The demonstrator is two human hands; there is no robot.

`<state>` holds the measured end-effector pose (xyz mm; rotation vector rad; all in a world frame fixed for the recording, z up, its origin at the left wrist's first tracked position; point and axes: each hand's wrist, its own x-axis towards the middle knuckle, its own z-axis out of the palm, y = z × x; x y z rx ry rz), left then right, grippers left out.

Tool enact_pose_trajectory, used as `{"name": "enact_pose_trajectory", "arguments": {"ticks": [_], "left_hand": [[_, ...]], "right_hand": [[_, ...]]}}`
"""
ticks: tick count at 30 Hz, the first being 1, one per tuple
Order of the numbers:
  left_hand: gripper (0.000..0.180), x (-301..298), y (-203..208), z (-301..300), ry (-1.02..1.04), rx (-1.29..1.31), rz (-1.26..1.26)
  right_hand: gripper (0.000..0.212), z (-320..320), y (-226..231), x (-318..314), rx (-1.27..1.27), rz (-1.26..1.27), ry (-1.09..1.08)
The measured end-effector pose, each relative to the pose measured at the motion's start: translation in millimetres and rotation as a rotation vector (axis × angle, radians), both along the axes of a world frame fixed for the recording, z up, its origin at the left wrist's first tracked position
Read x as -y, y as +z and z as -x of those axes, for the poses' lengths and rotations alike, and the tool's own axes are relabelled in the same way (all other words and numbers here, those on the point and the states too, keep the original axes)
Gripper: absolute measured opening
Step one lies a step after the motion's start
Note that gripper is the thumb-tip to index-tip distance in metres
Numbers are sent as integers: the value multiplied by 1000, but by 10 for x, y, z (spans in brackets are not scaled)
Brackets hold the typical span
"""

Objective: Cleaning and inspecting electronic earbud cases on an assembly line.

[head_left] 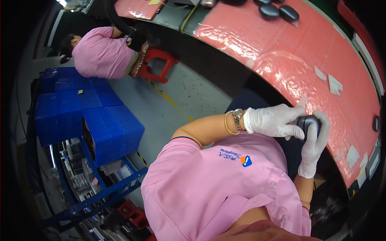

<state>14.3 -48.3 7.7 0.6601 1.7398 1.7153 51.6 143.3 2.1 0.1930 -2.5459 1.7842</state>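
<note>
A dark grey, glossy rounded case (309,123) with a seam across it is held between my two gloved hands, over the near edge of the table. My right hand (315,148), in a white glove, wraps its fingers and thumb around the case. From the other side, my left hand (271,120), also white-gloved, pinches at it with thumb and fingers. A pale translucent strip (301,101) shows by the left fingertips; I cannot tell whether it is held or lies on the table.
Red film covers the curved table (277,76). Several dark oval pieces (269,12) lie at its far end, another piece (376,123) at right, with white paper scraps (334,84) between. Blue boxes (108,128) fill a rack at left. A co-worker (102,54) is by a red stool (157,64).
</note>
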Motion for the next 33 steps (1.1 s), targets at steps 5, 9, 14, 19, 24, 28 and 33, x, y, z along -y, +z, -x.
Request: {"name": "enact_pose_trajectory", "arguments": {"ticks": [5,9,14,19,24,28,33], "left_hand": [[47,59,2,-27,78,7,-22],[56,-6,-48,-27,143,75,-15],[52,-88,-33,-64,149,-263,101],[57,-237,-104,-123,175,-753,327],[66,-176,-158,-66,379,-1004,273],[91,37,-124,-39,220,-790,299],[79,397,-107,-102,37,38,-120]], "right_hand": [[26,107,42,94,62,348,-7],[30,187,27,126,-340,-161,32],[33,121,35,19,-26,73,-187],[47,233,-77,-121,-25,310,-404],[41,334,-133,17,-80,403,-287],[40,362,-116,206,-88,159,-338],[39,392,4,579,-89,-77,-71]]}}
